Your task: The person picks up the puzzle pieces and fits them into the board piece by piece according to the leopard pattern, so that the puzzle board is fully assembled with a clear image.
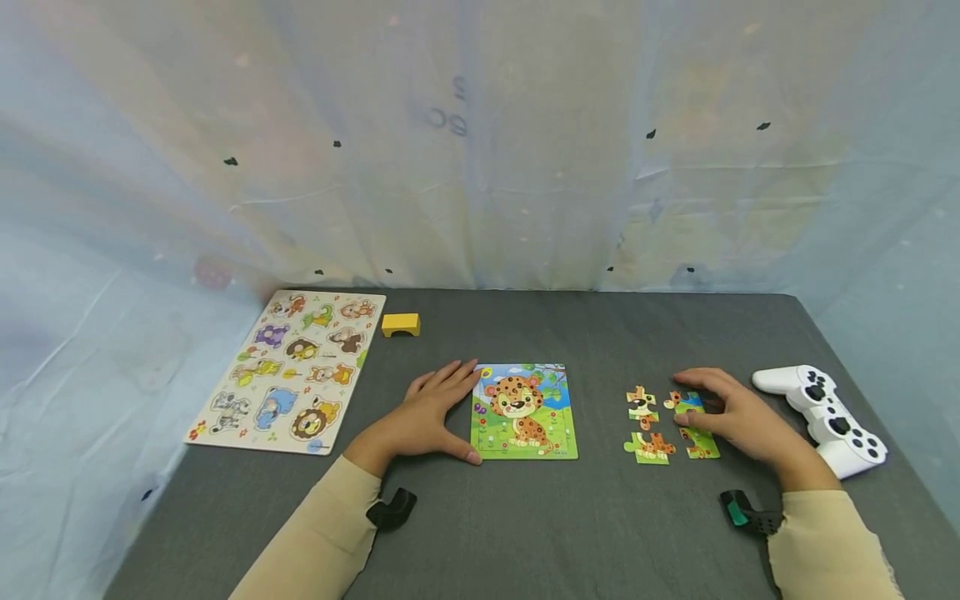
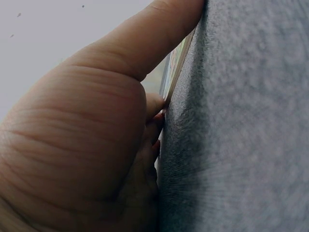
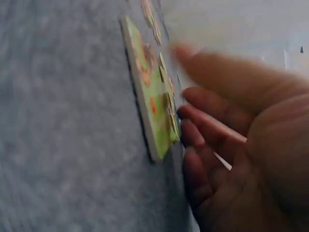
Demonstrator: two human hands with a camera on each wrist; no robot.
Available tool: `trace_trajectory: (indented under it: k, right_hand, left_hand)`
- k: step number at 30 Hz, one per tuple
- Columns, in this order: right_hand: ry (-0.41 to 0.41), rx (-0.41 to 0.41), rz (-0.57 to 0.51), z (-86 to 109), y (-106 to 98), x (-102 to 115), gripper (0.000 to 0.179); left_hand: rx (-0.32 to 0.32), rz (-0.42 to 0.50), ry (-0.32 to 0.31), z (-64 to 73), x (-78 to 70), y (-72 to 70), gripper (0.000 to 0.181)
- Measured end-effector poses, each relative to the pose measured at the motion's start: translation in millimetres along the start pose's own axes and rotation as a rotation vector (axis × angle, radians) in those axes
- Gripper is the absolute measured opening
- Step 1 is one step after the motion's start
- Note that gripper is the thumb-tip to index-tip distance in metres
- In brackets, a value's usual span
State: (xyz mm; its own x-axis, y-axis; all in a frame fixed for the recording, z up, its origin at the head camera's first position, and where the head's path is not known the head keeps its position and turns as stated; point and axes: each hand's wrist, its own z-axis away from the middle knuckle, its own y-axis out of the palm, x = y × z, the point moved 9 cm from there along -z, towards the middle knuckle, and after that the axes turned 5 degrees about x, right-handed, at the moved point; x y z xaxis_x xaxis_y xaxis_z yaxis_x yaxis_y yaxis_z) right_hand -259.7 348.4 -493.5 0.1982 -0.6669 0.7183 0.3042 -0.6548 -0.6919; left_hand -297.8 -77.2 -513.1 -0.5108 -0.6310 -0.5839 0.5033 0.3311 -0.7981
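A square leopard puzzle board (image 1: 525, 417) lies flat on the dark grey cloth. My left hand (image 1: 431, 414) rests at its left side, fingers spread, with the index fingertip near the upper left corner and the thumb by the lower left one. My right hand (image 1: 738, 417) hovers over loose jigsaw pieces (image 1: 702, 446), thumb and fingers apart on either side of them. In the right wrist view, a green piece (image 3: 153, 106) lies in front of the loosely bent fingers (image 3: 215, 125). More jigsaw pieces (image 1: 651, 450) lie to the left of that hand.
A large animal peg board (image 1: 251, 350) lies at the left, with a yellow arched block (image 1: 401, 323) beside its far right corner. At the right, a white game controller (image 1: 840, 425) lies close beyond my right hand. A pale sheet (image 1: 525, 208) hangs behind the table.
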Motion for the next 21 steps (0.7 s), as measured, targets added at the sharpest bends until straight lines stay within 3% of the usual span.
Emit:
trace_trajectory:
  k: [8, 17, 21]
  right_hand:
    - [0.002, -0.047, 0.087, -4.2, -1.2, 7.0, 0.028]
    - [0.103, -0.143, 0.082, -4.7, -3.4, 6.1, 0.033]
    - [0.122, -0.165, 0.020, -5.2, -3.9, 11.2, 0.035]
  left_hand:
    - [0.001, -0.003, -0.001, -1.0, -0.6, -0.4, 0.134]
    - [0.003, 0.003, -0.006, -0.4, -0.8, -0.4, 0.134]
    - [0.004, 0.000, -0.005, -0.3, -1.0, -0.6, 0.134]
